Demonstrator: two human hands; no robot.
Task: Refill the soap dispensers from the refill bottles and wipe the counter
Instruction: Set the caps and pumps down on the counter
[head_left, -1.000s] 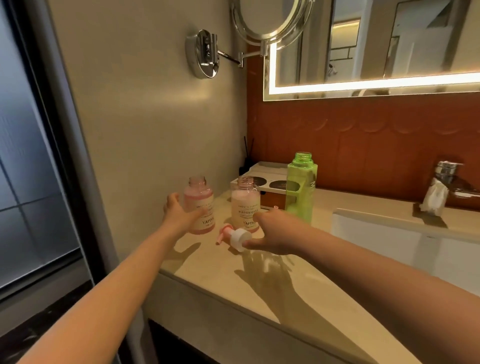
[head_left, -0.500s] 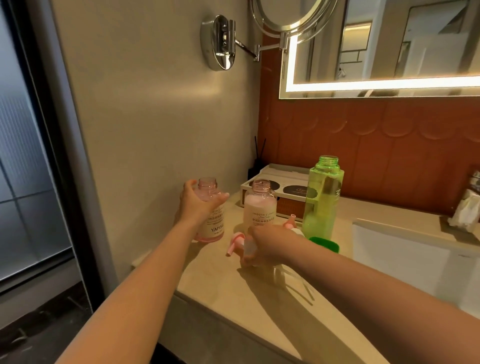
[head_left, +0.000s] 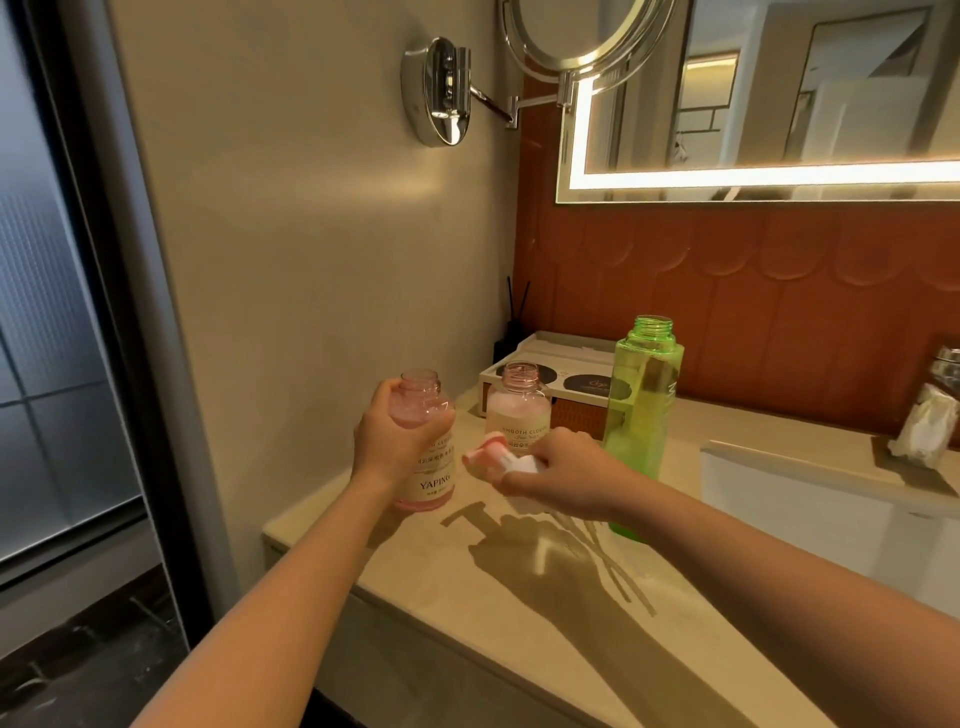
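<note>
A: Pink-tinted dispenser bottle (head_left: 422, 441), position and orientation?

B: It stood upright on the beige worktop (head_left: 519, 613), near the left end and close to the wall. Its long axis ran vertical, and the uncapped threaded neck pointed straight up. The printed label faced the camera.

A: State of the left hand (head_left: 387, 441)?

B: It was wrapped around the upper body of that bottle, fingers closed on the shoulder just below the neck. The base appeared to rest on the worktop.

A: And the right hand (head_left: 558, 475)?

B: It was closed on the pump head (head_left: 496, 457), a pink and white part held above the worktop. The pump's long axis lay roughly horizontal, with the pink nozzle end pointing left toward the held bottle. Thin tubes showed only as shadows on the worktop beneath the hand; the tubes themselves could not be made out clearly.

A: Second dispenser?

B: The second dispenser bottle (head_left: 518, 410) stood upright just beside the first, to its right, neck open and pointing up. It carried pale pink content in its upper part.

A: Refill container?

B: The green refill bottle (head_left: 641, 410) stood upright to the right of the right hand, taller than both dispensers, cap off, mouth pointing up.

A: Adjacent fixtures?

B: A tray box (head_left: 558, 364) sat against the back wall behind the dispensers. The white basin (head_left: 810, 493) occupied the right side of the worktop.
</note>
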